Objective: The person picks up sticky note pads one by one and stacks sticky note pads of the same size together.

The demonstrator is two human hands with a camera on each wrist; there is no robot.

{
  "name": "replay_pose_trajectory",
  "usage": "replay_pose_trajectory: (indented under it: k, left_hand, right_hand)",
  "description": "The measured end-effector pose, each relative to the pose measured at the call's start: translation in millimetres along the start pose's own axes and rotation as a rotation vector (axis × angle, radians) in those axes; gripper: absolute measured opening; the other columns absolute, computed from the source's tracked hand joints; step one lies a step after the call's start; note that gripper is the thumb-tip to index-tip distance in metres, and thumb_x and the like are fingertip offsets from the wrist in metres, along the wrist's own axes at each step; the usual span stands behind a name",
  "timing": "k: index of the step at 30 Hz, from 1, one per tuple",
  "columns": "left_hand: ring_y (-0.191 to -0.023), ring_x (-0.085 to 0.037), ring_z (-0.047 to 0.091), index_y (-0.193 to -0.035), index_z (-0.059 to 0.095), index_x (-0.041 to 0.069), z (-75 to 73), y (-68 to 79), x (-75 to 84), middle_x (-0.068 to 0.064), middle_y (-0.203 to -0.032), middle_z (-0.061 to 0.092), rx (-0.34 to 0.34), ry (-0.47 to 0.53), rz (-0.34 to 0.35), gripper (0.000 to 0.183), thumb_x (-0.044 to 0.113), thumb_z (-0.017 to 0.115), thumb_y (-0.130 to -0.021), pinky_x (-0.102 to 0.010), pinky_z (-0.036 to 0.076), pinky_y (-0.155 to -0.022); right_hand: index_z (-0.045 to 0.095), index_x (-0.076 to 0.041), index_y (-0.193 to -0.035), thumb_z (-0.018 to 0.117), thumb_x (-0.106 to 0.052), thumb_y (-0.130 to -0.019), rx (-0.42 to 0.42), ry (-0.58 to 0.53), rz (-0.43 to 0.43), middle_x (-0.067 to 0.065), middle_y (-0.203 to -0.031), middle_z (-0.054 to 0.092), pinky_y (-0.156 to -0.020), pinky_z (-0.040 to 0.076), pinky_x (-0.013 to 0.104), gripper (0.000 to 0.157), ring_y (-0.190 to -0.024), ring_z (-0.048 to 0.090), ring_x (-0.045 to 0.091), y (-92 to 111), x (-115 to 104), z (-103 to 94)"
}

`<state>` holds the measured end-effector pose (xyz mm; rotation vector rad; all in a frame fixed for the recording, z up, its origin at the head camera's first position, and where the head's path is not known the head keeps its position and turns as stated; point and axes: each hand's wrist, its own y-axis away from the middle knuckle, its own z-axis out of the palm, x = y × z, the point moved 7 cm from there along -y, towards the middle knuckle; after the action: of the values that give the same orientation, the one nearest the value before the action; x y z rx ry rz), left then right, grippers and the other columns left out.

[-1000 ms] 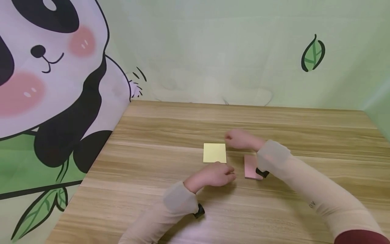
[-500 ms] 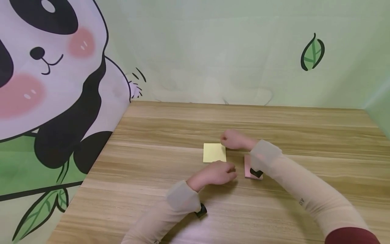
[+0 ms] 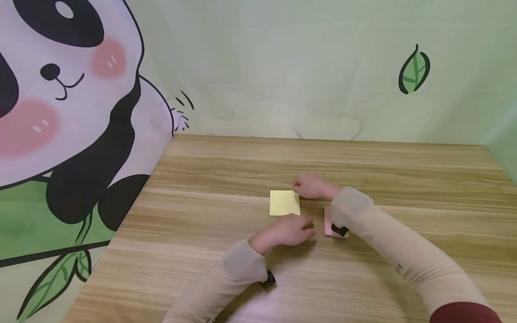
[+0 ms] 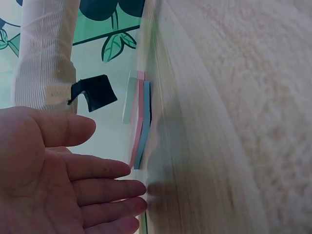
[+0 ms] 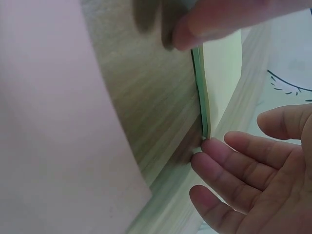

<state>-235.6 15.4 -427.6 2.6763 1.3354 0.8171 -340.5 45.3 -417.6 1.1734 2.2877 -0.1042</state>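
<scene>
A yellow sticky-note pad point(image 3: 282, 204) lies flat on the table; the right wrist view shows green sheets under its yellow top. My right hand point(image 3: 313, 185) is at its far right corner, fingertips touching or almost touching it, fingers loosely extended point(image 5: 263, 170). At the pad's near edge lies my left hand point(image 3: 288, 229), its fingers fairly straight point(image 4: 102, 192) and close to the tabletop. A pink sticky-note pad point(image 3: 328, 220) sits to the right, partly hidden beneath my right wrist. Blue sheets point(image 4: 145, 122) show under its pink top in the left wrist view. Both hands hold nothing.
The wood-grain table point(image 3: 202, 215) runs back to a pale green cloth backdrop point(image 3: 262, 67) with a printed panda point(image 3: 121, 121) on the left. Black wrist cameras point(image 3: 268, 280) hang under both sleeved wrists, the right one just over the pink pad.
My right hand has moved slightly left, up to the yellow pad's corner, its wrist covering more of the pink pad. The left hand has shifted slightly right. Both pads stay put.
</scene>
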Motion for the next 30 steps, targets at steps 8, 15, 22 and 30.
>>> replay_pose_trajectory:
  k: [8, 15, 22, 30]
  left_hand:
    - [-0.055, -0.008, 0.036, -0.068, 0.047, 0.014, 3.4, 13.8, -5.9, 0.005, -0.061, 0.038, -0.026, 0.005, 0.052, 0.025, 0.023, 0.044, -0.091, -0.019, 0.031, -0.053]
    - [-0.059, -0.008, 0.039, -0.071, 0.05, 0.014, 0.1, 26.2, -20.8, 0.005, -0.065, 0.041, -0.025, -0.003, 0.042, 0.024, 0.023, 0.044, -0.091, -0.02, 0.033, -0.057]
    - [-0.067, -0.009, 0.042, -0.082, 0.055, 0.013, -5.5, 36.6, -27.9, 0.005, -0.074, 0.046, -0.031, 0.01, 0.066, 0.019, 0.021, 0.041, -0.092, -0.022, 0.037, -0.065]
    - [-0.074, -0.011, 0.047, -0.088, 0.057, 0.011, -10.1, 41.5, -35.4, 0.001, -0.085, 0.053, -0.009, 0.007, 0.085, 0.019, 0.019, 0.041, -0.092, -0.026, 0.041, -0.073]
  right_hand:
    - [0.035, -0.015, -0.056, 0.039, -0.01, -0.088, 0.015, 0.013, 0.006, -0.005, -0.051, 0.03, -0.047, 0.026, 0.022, 0.032, -0.046, 0.028, 0.009, -3, -6, -0.1]
    - [0.035, -0.014, -0.058, 0.04, -0.008, -0.087, 0.03, 0.02, -0.055, -0.005, -0.053, 0.03, -0.048, 0.026, 0.021, 0.029, -0.048, 0.029, 0.008, -9, -17, 2.9]
    - [0.054, -0.002, -0.074, 0.043, -0.005, -0.082, 0.041, 0.004, -0.121, -0.002, -0.064, 0.044, -0.057, 0.033, 0.022, 0.015, -0.059, 0.037, 0.01, -18, -26, 8.9]
    - [0.057, -0.003, -0.077, 0.043, -0.004, -0.081, 0.046, 0.007, -0.154, 0.001, -0.068, 0.051, -0.061, 0.039, 0.025, 0.014, -0.062, 0.042, 0.011, -23, -28, 14.6]
